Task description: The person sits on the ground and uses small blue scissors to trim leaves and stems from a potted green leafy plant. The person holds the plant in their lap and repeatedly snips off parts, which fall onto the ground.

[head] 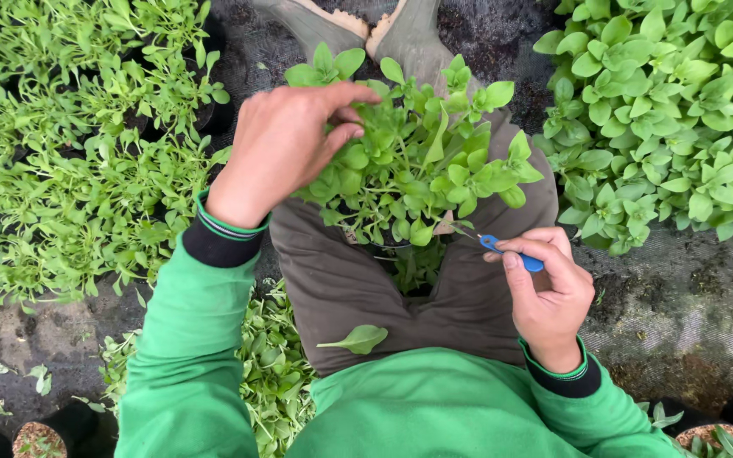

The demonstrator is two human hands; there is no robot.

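A leafy green potted plant (422, 165) rests on my lap, between my brown trouser legs. My left hand (286, 144) reaches into its left side, fingers closed among the leaves and stems. My right hand (545, 293) sits by my right thigh, gripping a small blue-handled cutting tool (511, 254) whose tip points toward the plant's base. The dark pot (388, 248) is mostly hidden under the foliage. One cut leaf (358, 339) lies on my lap.
Dense trays of small green plants (69, 144) fill the left, and broader-leaved plants (680, 110) fill the right. A heap of cut leaves (269, 373) lies by my left hip. My boots (366, 30) show at top. Dark ground cloth (689, 314) lies underneath.
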